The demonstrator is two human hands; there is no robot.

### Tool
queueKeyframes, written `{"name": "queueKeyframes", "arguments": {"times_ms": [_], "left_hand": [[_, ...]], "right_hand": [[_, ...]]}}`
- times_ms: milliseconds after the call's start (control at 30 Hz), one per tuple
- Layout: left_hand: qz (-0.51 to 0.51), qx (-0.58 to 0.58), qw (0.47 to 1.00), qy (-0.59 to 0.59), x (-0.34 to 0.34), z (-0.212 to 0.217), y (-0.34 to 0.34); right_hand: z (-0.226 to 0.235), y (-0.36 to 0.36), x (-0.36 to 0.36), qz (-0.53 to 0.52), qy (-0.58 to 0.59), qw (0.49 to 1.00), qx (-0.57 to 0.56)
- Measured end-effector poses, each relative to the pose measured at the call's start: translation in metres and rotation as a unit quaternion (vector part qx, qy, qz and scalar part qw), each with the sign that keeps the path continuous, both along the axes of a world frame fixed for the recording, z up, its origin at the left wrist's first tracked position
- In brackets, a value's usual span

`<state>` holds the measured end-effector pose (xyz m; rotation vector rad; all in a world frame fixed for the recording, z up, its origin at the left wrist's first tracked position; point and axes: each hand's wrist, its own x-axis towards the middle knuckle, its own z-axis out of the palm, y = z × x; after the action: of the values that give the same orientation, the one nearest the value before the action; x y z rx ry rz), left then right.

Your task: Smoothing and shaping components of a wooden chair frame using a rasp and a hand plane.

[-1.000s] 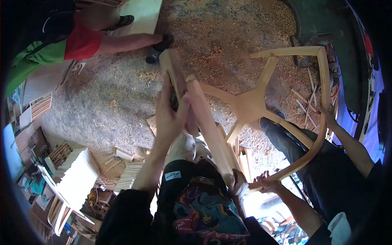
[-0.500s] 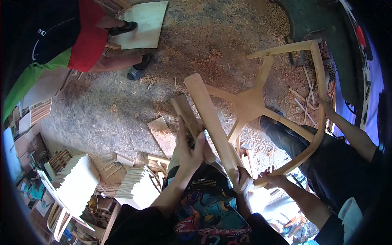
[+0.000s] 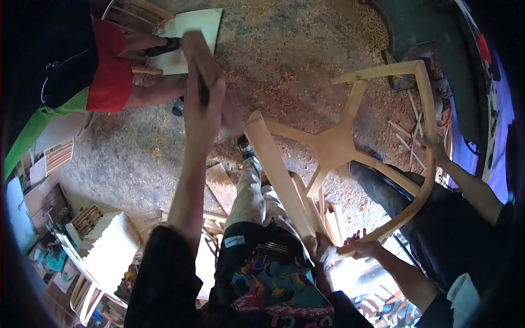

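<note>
The left grip [image 3: 203,119] clasps a wooden block [image 3: 202,54]. Rightward lies the board [image 3: 280,170], its long axis slanting forward-left from the right grip [image 3: 325,249], which clasps its near end.

At far left, a person [image 3: 57,68] in red shorts [image 3: 109,76] has one sandal [image 3: 164,47] on a pale board [image 3: 205,21]. Shavings [image 3: 290,60] litter the floor [image 3: 136,147]. Thin sticks [image 3: 402,129] lie at right; farther right are a dark green machine [image 3: 429,22] and a purple sheet [image 3: 492,158]. Stacked slats [image 3: 109,240] sit near left.
</note>
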<state>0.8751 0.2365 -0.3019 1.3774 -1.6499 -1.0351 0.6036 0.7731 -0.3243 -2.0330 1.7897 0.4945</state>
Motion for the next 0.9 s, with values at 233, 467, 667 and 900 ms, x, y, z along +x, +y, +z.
{"name": "queueKeyframes", "arguments": {"times_ms": [233,467,667,900], "left_hand": [[-0.013,0.305,0.950,0.061,0.017,0.006,0.187],[-0.026,0.210,0.976,0.039,-0.006,-0.012,0.178],[-0.008,0.261,0.958,0.118,-0.004,-0.004,0.190],[-0.007,0.291,0.950,0.111,0.000,-0.006,0.242]], "right_hand": [[0.009,-0.016,0.010,-0.109,-0.024,0.994,0.009],[-0.002,-0.073,0.138,-0.458,-0.215,0.861,-0.045],[-0.008,-0.074,0.148,-0.499,-0.187,0.843,-0.079],[-0.003,-0.078,0.147,-0.494,-0.185,0.845,-0.095]]}}
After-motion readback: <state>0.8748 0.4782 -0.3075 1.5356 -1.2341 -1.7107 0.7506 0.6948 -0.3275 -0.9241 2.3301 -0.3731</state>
